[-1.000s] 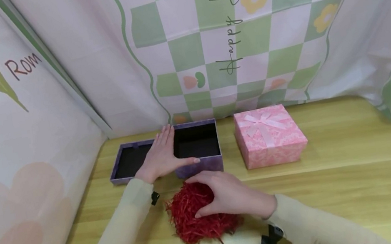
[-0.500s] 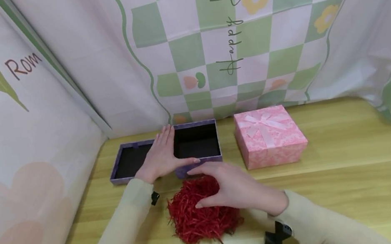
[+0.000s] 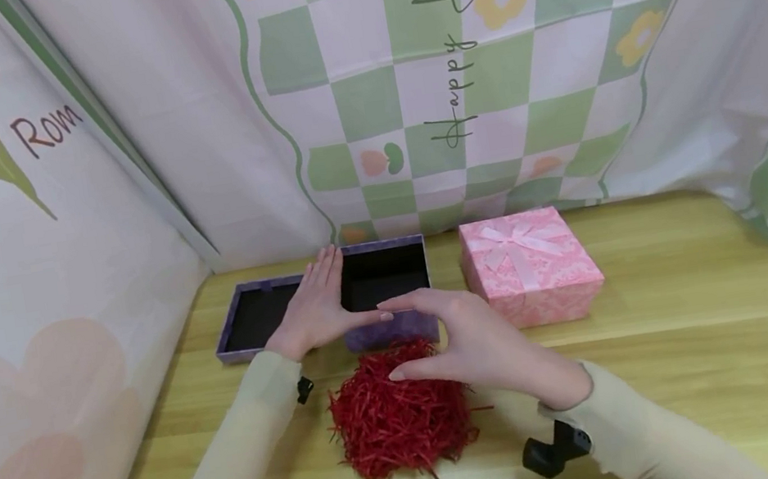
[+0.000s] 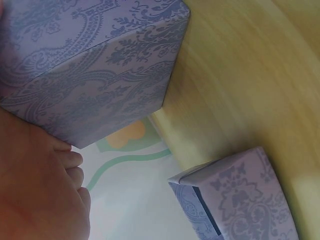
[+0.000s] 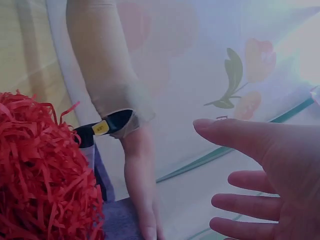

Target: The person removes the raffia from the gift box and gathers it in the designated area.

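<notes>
A purple patterned gift box (image 3: 408, 327) stands at the table's back with its black inside facing up. My left hand (image 3: 312, 304) rests at its left front corner, fingers straight along the left side and thumb across the front rim. In the left wrist view, that hand (image 4: 42, 180) touches the box's patterned wall (image 4: 115, 75). My right hand (image 3: 484, 340) hovers over a heap of red shredded paper (image 3: 400, 423), thumb and fingers spread apart. The right wrist view shows this hand (image 5: 280, 180) with nothing between its fingers, to the right of the red heap (image 5: 45, 175).
To the left of the box lies its shallow purple lid (image 3: 223, 342), dark inside upward, partly hidden by my left hand. A pink gift box (image 3: 538, 270) with a ribbon bow stands to the right. A printed curtain (image 3: 365, 110) hangs behind the wooden table (image 3: 714, 356).
My right hand has lifted from the red shredded paper and moved up and to the right. My left hand stays at the purple box.
</notes>
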`<state>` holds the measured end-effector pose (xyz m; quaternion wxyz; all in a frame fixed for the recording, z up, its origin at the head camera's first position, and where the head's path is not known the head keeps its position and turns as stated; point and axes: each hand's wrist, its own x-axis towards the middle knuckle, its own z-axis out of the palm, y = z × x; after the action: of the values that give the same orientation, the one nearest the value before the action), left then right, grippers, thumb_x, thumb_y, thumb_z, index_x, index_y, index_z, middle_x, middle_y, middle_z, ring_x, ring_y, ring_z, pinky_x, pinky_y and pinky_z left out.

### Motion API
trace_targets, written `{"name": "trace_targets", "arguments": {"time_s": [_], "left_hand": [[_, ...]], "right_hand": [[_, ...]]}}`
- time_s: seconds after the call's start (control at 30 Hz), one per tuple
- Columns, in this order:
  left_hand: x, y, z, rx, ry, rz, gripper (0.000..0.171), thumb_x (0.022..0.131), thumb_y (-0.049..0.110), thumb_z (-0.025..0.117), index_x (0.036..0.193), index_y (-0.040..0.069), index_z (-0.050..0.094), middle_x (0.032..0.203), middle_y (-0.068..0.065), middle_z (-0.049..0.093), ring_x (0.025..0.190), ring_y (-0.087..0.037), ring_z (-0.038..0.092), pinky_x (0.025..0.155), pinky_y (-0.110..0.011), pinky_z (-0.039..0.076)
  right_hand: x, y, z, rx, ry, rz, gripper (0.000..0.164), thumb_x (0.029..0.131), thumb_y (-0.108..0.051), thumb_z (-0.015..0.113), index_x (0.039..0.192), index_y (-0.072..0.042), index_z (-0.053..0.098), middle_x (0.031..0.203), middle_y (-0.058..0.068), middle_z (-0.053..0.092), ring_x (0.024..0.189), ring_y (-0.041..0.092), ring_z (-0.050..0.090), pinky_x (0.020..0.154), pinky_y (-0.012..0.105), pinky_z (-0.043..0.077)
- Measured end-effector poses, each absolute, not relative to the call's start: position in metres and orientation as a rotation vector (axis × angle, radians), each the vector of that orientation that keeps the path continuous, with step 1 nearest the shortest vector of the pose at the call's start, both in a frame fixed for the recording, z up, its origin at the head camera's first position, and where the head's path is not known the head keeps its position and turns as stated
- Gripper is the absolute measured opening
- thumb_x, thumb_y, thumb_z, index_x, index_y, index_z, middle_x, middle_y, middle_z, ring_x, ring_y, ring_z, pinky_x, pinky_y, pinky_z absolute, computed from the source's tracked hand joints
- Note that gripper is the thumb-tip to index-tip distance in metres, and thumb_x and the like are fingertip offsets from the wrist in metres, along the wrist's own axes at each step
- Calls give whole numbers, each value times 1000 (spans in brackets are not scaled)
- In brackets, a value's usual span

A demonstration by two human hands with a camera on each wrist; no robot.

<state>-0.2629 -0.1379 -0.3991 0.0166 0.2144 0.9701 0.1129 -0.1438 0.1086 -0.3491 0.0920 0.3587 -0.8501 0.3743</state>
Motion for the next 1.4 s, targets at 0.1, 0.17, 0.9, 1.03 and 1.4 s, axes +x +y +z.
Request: {"name": "trace_targets", "arguments": {"time_s": [0.1,0.17,0.9,1.03,1.4], "left_hand": [[-263,-138,-400,660,3012,360,137,72,96,48,163,6,-2,170,-12,-4,154,-24,-7,123,-39,-2],[-263,-137,-399,656,3008,360,138,71,97,47,163,7,-2,169,-11,-5,154,-24,-8,122,-39,-3],[-262,-138,-398,643,2993,351,137,71,97,46,163,7,-3,169,-9,-7,153,-20,-10,122,-35,-4],[-261,-138,-393,649,2982,353,137,71,97,47,163,7,-2,169,-9,-6,154,-21,-8,122,-36,-3],[-250,-108,-362,820,2968,715,129,77,83,65,164,12,1,170,-7,0,154,-21,-4,123,-41,8]], "right_hand": [[-143,111,-345,1052,-2523,1128,66,80,-41,89,137,-17,65,134,-6,64,122,12,59,98,38,52],[-142,113,-342,1040,-2526,1135,66,80,-41,89,138,-19,64,135,-5,63,123,13,59,98,38,52],[-156,183,-320,636,-2465,1143,70,75,-32,94,138,-16,66,136,1,64,127,24,54,102,49,43],[-160,199,-319,542,-2497,1178,69,77,-33,93,138,-19,66,136,4,63,127,30,52,99,56,42],[-177,242,-324,367,-2554,1255,76,84,-34,87,148,-11,54,146,13,55,134,41,47,106,64,36]]}}
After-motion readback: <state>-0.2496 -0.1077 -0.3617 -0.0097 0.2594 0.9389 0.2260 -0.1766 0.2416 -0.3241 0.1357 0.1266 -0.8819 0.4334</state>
